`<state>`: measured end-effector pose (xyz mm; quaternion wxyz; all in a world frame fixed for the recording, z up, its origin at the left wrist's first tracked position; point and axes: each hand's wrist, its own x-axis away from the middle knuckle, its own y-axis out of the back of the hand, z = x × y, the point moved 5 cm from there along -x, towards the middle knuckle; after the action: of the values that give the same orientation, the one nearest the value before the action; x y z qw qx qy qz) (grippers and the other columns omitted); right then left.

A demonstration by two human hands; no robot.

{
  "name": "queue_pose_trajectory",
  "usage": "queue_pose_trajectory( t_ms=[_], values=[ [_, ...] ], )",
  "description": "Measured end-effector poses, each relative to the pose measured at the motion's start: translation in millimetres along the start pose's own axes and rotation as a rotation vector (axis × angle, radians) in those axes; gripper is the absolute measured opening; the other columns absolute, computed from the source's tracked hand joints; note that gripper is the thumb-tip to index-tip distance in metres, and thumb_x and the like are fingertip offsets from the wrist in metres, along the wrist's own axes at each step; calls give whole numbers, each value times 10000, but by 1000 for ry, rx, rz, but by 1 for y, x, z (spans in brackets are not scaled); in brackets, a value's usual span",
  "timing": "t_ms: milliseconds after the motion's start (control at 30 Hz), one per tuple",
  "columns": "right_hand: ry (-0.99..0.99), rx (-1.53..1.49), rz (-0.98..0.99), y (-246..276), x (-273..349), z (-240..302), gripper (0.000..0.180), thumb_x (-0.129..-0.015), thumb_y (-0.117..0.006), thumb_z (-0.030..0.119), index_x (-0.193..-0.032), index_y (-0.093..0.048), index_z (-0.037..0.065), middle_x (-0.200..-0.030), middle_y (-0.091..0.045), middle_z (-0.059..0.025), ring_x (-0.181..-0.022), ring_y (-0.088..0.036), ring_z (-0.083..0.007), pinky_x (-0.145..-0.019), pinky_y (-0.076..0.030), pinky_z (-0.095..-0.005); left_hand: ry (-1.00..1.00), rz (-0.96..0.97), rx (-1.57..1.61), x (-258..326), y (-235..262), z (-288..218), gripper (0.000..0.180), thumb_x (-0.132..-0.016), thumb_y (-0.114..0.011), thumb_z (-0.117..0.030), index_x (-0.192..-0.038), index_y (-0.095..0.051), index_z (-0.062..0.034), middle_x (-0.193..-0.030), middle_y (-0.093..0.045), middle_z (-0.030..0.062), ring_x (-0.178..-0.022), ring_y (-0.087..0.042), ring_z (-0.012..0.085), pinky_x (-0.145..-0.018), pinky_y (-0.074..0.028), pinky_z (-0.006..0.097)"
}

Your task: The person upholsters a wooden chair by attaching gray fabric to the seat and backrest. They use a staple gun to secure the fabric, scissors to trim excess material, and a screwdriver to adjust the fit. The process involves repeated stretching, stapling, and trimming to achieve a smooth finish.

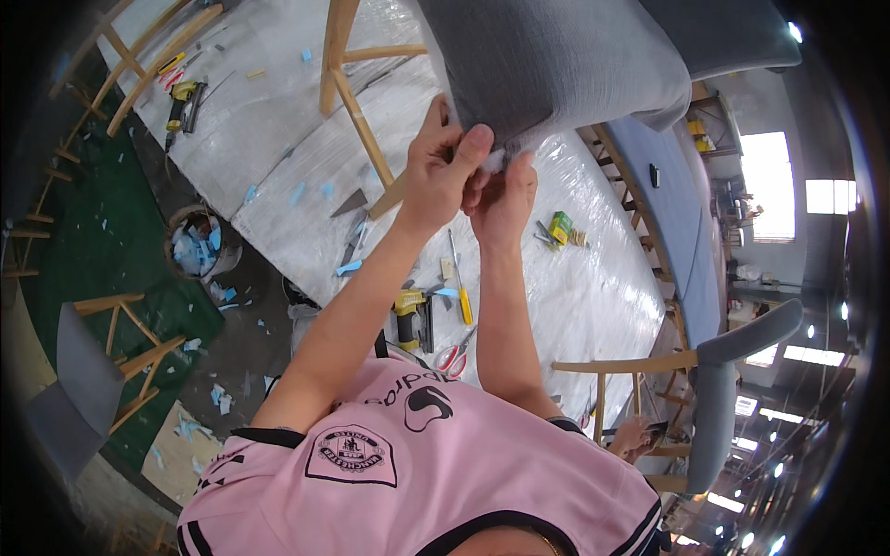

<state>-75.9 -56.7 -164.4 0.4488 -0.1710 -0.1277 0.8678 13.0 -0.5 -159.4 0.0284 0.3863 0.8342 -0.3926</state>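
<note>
A grey upholstered chair (547, 65) with pale wooden legs lies tipped on the worktable, its padded part toward me. My left hand (443, 171) is closed on the grey fabric cover at the lower corner, thumb pressed on the cloth. Beside it my right hand (503, 204) is closed at the same corner, its fingers curled and thumb raised against the cloth edge. A tuft of white padding (496, 161) pokes out between the two hands. The fingertips underneath are partly hidden.
The film-covered worktable (593, 278) carries a yellow staple gun (406, 320), a yellow-handled screwdriver (465, 306), red scissors (451, 360) and a green box (560, 228). Another staple gun (181, 107) lies far left. A scrap bucket (227, 255) stands left; another person's hand (630, 437) shows right.
</note>
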Motion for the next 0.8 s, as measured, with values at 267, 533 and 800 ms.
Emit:
queue_pose_trajectory(
  t_ms=[267, 533, 800],
  values=[
    [89, 133, -118, -3, 17, -14, 643, -1051, -511, 556, -588, -444, 116, -522, -488, 5, -403, -466, -83, -359, -327, -232, -118, 47, -118, 2, 13, 4, 473, -982, -727, -338, -693, -624, 22, -1119, -539, 89, -808, -551, 97, -573, -417, 237],
    [124, 366, -65, -2, 12, -6, 699, -1054, -451, 600, -541, -380, 131, -462, -421, 17, -390, -456, -83, -356, -311, -244, -90, 68, -204, 4, 17, 6, 428, -967, -743, -372, -793, -660, 10, -1117, -574, 107, -854, -549, 121, -638, -446, 262],
    [107, 358, -96, -2, 8, -6, 685, -1070, -440, 572, -573, -424, 102, -469, -432, 8, -422, -465, -91, -406, -371, -266, -65, 21, -212, -26, 6, 5, 703, -782, -868, -545, -1061, -621, 50, -906, -681, 125, -759, -660, 112, -612, -516, 226]
  ],
)
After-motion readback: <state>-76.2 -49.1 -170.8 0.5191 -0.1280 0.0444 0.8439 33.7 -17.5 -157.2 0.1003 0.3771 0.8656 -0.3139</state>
